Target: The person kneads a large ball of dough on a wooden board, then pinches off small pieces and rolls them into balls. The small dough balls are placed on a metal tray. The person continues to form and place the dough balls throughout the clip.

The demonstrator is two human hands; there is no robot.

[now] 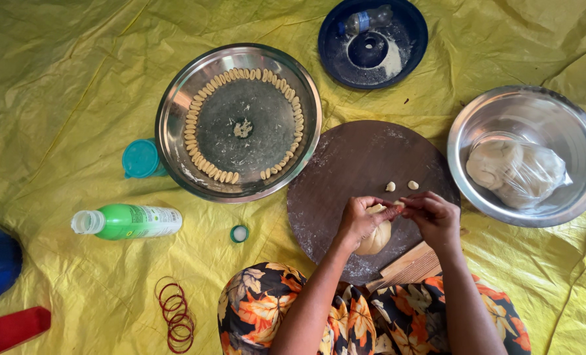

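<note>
My left hand (360, 217) grips a pale lump of dough (375, 238) over the near part of a round brown board (345, 164). My right hand (434, 215) pinches a small bit off the lump's top, fingertips meeting the left hand's. Two small dough balls (390, 187) (412, 185) lie on the board just beyond my fingers. To the left, a steel tray (174, 118) holds several shaped dough pieces (191, 128) arranged in a ring.
A steel bowl (536, 105) at right holds dough wrapped in plastic (513, 172). A blue plate (404, 59) with flour and a bottle lies at the back. A green bottle (128, 221), teal lid (140, 158), small cap (239, 233), red bangles (174, 314) and ridged wooden tool (411, 266) lie on the yellow sheet.
</note>
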